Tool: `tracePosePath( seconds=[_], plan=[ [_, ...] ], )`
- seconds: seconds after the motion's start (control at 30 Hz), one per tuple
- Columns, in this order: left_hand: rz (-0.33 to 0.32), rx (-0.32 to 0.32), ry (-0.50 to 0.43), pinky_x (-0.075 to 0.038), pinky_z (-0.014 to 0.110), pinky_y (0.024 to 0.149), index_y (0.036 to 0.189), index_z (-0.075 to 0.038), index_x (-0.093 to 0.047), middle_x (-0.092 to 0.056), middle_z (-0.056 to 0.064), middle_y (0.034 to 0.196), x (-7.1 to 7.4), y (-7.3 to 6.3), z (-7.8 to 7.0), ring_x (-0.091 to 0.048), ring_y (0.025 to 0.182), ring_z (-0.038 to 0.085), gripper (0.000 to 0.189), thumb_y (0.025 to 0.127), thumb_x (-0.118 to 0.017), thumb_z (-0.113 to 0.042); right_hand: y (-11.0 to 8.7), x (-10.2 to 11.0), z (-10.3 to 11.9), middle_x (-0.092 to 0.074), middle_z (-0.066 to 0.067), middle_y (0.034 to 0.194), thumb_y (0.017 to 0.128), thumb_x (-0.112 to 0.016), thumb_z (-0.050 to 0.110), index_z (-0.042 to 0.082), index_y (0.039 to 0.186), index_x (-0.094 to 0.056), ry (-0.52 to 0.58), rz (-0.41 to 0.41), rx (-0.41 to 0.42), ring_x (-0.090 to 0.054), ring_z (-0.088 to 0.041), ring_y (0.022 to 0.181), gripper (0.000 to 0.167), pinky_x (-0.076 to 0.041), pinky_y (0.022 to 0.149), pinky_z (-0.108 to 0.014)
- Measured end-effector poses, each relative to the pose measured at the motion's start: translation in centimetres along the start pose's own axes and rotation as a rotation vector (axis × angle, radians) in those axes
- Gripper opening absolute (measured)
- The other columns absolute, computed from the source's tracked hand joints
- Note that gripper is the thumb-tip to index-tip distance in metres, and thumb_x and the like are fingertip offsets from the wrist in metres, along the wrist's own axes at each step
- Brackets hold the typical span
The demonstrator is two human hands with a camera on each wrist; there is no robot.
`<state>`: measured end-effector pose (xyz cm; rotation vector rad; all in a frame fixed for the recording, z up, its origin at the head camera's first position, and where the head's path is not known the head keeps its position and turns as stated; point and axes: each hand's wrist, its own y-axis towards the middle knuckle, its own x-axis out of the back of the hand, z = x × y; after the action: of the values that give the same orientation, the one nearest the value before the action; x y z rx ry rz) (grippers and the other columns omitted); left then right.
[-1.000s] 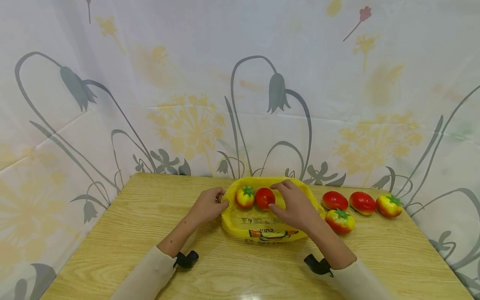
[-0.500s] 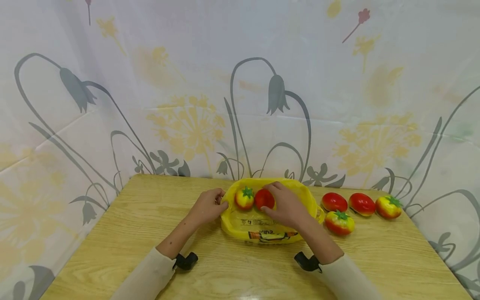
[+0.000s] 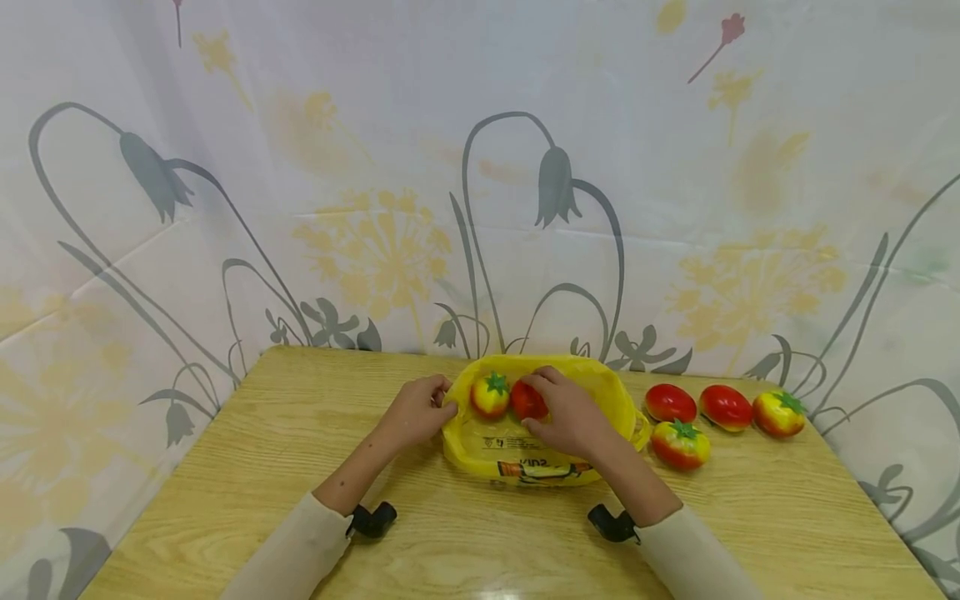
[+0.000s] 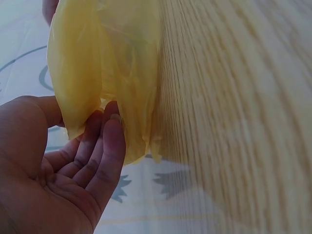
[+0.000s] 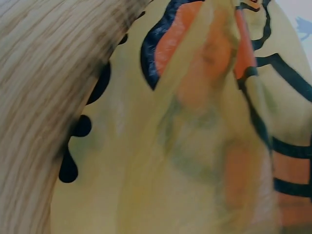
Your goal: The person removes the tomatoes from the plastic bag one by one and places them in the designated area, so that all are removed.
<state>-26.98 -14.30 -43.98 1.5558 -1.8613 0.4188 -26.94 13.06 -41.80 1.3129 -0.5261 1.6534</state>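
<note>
One red fruit (image 3: 528,402) sits in a translucent yellow bag (image 3: 467,450).

Wood-grained bench (image 3: 787,508) bearing an open yellow plastic bag (image 3: 480,446) and four tomato-like pieces.
The pale yellow-brown top shows long dark grain lines and a small bright glint at its near edge. The bag sits around the middle toward the back, its mouth facing up and its near side printed in black and orange. To its right lie a glossy red oval (image 3: 670,403), a second red oval (image 3: 725,407) just beside it, a green-topped yellow-and-red piece (image 3: 779,413) farther right, and another green-topped piece (image 3: 680,447) in front.
</note>
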Motion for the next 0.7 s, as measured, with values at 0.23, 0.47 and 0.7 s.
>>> tracePosePath(
  seconds=[0.23, 0.47, 0.7],
  plan=[
    [-0.009, 0.003, -0.002, -0.038, 0.026, 0.058, 0.106, -0.005, -0.07, -0.054, 0.001, 0.078, -0.06, 0.2, 0.12, -0.046, 0.062, 0.013, 0.01, 0.098, -0.069, -0.01, 0.15, -0.4, -0.04, -0.056, -0.016, 0.139, 0.089, -0.086, 0.018, 0.004, 0.141, -0.062, -0.014, -0.025, 0.007, -0.064, -0.032, 0.109, 0.058, -0.058, 0.096, -0.048],
    [-0.006, 0.004, -0.009, -0.038, 0.026, 0.058, 0.107, -0.005, -0.069, -0.055, 0.001, 0.079, -0.18, 0.19, 0.14, -0.045, 0.062, 0.012, 0.011, 0.098, -0.069, -0.01, 0.03, -0.54, -0.08, -0.057, -0.018, 0.137, 0.089, -0.085, 0.011, 0.005, 0.137, -0.062, 0.025, -0.029, -0.003, -0.064, -0.033, 0.11, 0.053, -0.057, 0.097, -0.05],
    [-0.011, 0.006, -0.006, -0.039, 0.027, 0.059, 0.106, -0.005, -0.07, -0.055, 0.001, 0.079, -0.2, 0.15, 0.13, -0.046, 0.063, 0.013, 0.01, 0.098, -0.069, -0.01, 0.14, -0.94, -0.39, -0.059, -0.016, 0.137, 0.089, -0.084, 0.007, 0.006, 0.135, -0.062, 0.058, -0.043, 0.0, -0.064, -0.032, 0.113, 0.051, -0.056, 0.1, -0.05]
  ],
)
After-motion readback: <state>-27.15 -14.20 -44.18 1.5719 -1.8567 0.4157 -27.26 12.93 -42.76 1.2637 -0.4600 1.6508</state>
